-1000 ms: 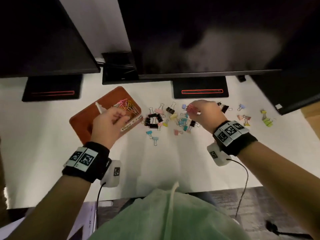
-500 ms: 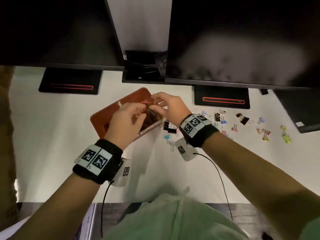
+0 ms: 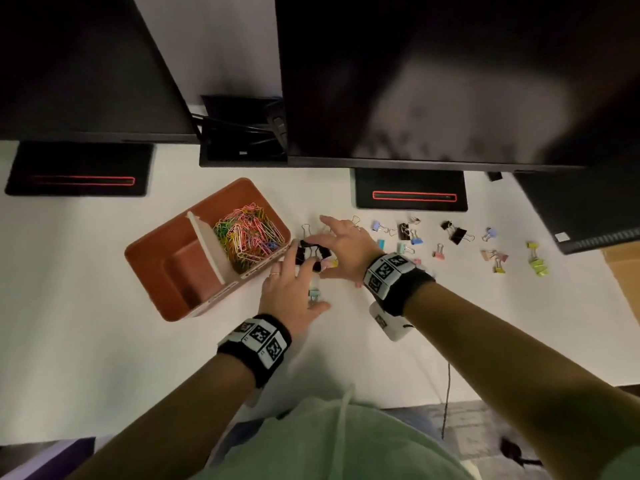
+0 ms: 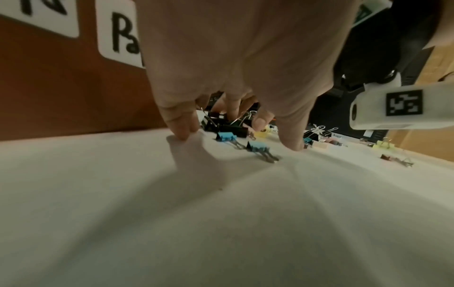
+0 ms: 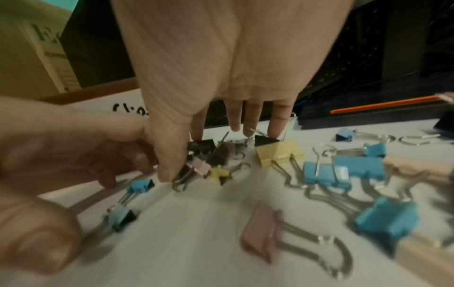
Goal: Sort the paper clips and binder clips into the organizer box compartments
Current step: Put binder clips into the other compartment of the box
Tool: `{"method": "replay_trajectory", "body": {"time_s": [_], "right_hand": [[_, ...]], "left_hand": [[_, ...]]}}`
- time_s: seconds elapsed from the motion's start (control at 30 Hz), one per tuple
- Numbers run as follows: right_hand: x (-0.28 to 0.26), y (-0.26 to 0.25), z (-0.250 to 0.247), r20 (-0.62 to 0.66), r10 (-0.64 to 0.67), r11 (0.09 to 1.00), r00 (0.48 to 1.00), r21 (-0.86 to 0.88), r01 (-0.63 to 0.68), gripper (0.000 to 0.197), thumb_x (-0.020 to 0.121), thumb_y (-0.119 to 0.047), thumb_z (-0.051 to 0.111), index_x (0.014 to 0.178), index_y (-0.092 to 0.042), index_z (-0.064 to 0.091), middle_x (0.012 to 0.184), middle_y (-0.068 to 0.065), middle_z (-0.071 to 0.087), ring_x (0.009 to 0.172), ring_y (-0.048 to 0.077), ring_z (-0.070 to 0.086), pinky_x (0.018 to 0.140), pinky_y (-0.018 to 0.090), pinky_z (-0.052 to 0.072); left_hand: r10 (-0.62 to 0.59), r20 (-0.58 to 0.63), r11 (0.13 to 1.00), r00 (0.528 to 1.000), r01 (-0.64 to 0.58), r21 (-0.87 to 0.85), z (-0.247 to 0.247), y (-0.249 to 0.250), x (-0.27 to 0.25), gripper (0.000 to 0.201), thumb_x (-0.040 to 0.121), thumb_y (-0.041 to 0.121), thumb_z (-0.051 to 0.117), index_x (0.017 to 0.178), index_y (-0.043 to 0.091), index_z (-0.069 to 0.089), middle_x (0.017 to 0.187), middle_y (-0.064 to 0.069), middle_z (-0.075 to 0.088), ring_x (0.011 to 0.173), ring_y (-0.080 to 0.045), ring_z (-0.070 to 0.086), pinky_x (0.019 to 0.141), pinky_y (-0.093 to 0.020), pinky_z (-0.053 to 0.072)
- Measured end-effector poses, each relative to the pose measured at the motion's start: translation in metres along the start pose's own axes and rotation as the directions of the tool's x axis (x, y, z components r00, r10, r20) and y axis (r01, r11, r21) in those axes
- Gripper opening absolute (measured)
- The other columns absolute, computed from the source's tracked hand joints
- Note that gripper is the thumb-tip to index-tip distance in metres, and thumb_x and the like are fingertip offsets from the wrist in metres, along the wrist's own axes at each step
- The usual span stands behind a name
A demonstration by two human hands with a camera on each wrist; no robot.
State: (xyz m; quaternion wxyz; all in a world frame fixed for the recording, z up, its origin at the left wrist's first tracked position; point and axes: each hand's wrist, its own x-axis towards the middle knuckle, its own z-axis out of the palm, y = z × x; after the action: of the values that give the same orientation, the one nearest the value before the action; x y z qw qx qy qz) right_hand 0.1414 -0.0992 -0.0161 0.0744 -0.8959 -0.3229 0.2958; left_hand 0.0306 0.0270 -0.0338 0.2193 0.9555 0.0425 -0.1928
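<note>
Organizer box (image 3: 180, 271): brown, on white surface (image 3: 104, 341), sits at an angle; white divider splits it into 2 compartments.
Paper clips (image 3: 247, 237): multicolour heap, all in the box's far compartment; near compartment shows only bare brown floor.
Box labels: white stickers on the box's outer wall, seen in left wrist view (image 4: 117, 33), text cut off ("Pa…").
Black binder clips (image 3: 311, 254): small cluster on surface just right of the box, between both hands.
Left hand (image 3: 294, 289): palm down just right of the box's near corner; fingers (image 4: 181, 124) spread & bent down, tips touching surface round the black cluster; no clip clearly pinched.
Blue binder clips (image 4: 255, 146): 2 small ones on surface under left hand, near side of black cluster, apart from the fingertips.
Right hand (image 3: 346, 247): palm down right of the black cluster, fingers (image 5: 250, 120) straight & spread, tips on surface beyond the clips; thumb tip rests by a small pink clip (image 5: 199, 169), touching or not — can't tell.
Yellow binder clip (image 5: 277, 152): under right hand, just right of the black cluster.
Other binder clips (image 3: 498, 258): blue, pink, yellow, black, scattered on surface well right of the box, past right wrist.
Monitors (image 3: 450, 81): dark screens beyond the box, stands w/ red line.
</note>
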Motion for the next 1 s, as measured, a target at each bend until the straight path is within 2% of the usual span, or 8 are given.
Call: {"method": "replay_trajectory", "body": {"time_s": [0.13,0.23,0.33,0.43,0.53,0.77,0.87,1.0], "right_hand": [[0.002,-0.002,0.003,-0.031,-0.011,1.000,0.999,-0.009,0.010,0.057,0.078,-0.042,0.066,0.130,-0.036,0.044,0.141,0.003,0.039,0.125,0.027,0.038,0.103,0.047,0.033],[0.000,0.000,0.008,-0.064,-0.057,0.997,0.996,0.053,0.061,0.041,0.080,-0.031,0.066,0.119,-0.026,0.054,0.124,0.005,0.050,0.109,0.028,0.048,0.095,0.040,0.043],[-0.001,0.002,0.011,-0.066,-0.075,0.993,0.995,0.088,0.080,0.023,0.084,-0.023,0.062,0.107,-0.019,0.062,0.115,0.007,0.054,0.103,0.030,0.051,0.089,0.042,0.046],[-0.002,0.003,0.010,-0.048,-0.084,0.986,0.995,0.142,0.090,0.020,0.085,-0.019,0.061,0.104,-0.016,0.065,0.109,0.008,0.057,0.099,0.029,0.055,0.088,0.039,0.047],[-0.005,0.004,0.010,-0.051,-0.099,0.977,0.994,0.186,0.106,0.020,0.084,-0.019,0.063,0.103,-0.014,0.066,0.106,0.007,0.060,0.095,0.029,0.058,0.087,0.040,0.048],[-0.017,0.009,0.005,-0.123,-0.088,0.968,0.988,0.223,0.114,0.015,0.084,-0.015,0.063,0.098,-0.012,0.069,0.105,0.008,0.060,0.090,0.026,0.059,0.081,0.029,0.045],[-0.021,0.012,0.003,-0.156,-0.065,0.966,0.986,0.239,0.101,0.014,0.084,-0.015,0.064,0.097,-0.013,0.069,0.106,0.006,0.060,0.090,0.023,0.059,0.079,0.027,0.045],[-0.023,0.015,0.002,-0.213,-0.037,0.953,0.976,0.287,0.099,0.012,0.082,-0.016,0.066,0.094,-0.014,0.069,0.103,0.004,0.060,0.086,0.019,0.058,0.078,0.026,0.047]], "left_hand": [[-0.046,-0.016,0.999,0.999,0.046,-0.014,0.004,0.001,0.007,0.060,0.079,0.036,0.066,0.130,0.023,0.038,0.149,-0.006,0.018,0.133,-0.033,0.026,0.108,-0.044,0.029],[-0.055,-0.050,0.988,0.997,0.047,-0.150,0.004,-0.005,0.006,0.046,0.081,0.019,0.065,0.123,0.017,0.048,0.131,-0.006,0.037,0.115,-0.030,0.043,0.099,-0.044,0.042],[-0.084,-0.045,0.971,0.995,0.072,-0.227,0.002,-0.010,0.007,0.034,0.080,0.014,0.066,0.113,0.013,0.053,0.123,-0.006,0.042,0.108,-0.027,0.049,0.095,-0.041,0.045],[-0.101,-0.053,0.955,0.993,0.082,-0.285,0.000,-0.010,0.008,0.023,0.077,0.012,0.069,0.096,0.012,0.057,0.117,-0.002,0.045,0.100,-0.024,0.053,0.090,-0.038,0.048],[-0.112,-0.070,0.944,0.991,0.084,-0.319,0.000,-0.010,0.006,0.018,0.074,0.011,0.069,0.090,0.011,0.060,0.111,0.001,0.047,0.090,-0.020,0.055,0.086,-0.034,0.051],[-0.114,-0.074,0.944,0.991,0.085,-0.319,0.003,-0.010,-0.002,0.021,0.072,0.013,0.068,0.091,0.013,0.061,0.109,0.001,0.048,0.083,-0.020,0.058,0.080,-0.036,0.053],[-0.144,-0.063,0.938,0.987,0.116,-0.326,0.001,-0.010,-0.005,0.032,0.072,0.014,0.066,0.102,0.017,0.056,0.114,0.001,0.046,0.085,-0.022,0.056,0.078,-0.036,0.051],[-0.145,-0.029,0.943,0.989,0.129,-0.308,-0.001,-0.012,-0.008,0.045,0.074,0.016,0.065,0.118,0.016,0.054,0.121,0.000,0.044,0.091,-0.021,0.056,0.085,-0.034,0.050]]}}
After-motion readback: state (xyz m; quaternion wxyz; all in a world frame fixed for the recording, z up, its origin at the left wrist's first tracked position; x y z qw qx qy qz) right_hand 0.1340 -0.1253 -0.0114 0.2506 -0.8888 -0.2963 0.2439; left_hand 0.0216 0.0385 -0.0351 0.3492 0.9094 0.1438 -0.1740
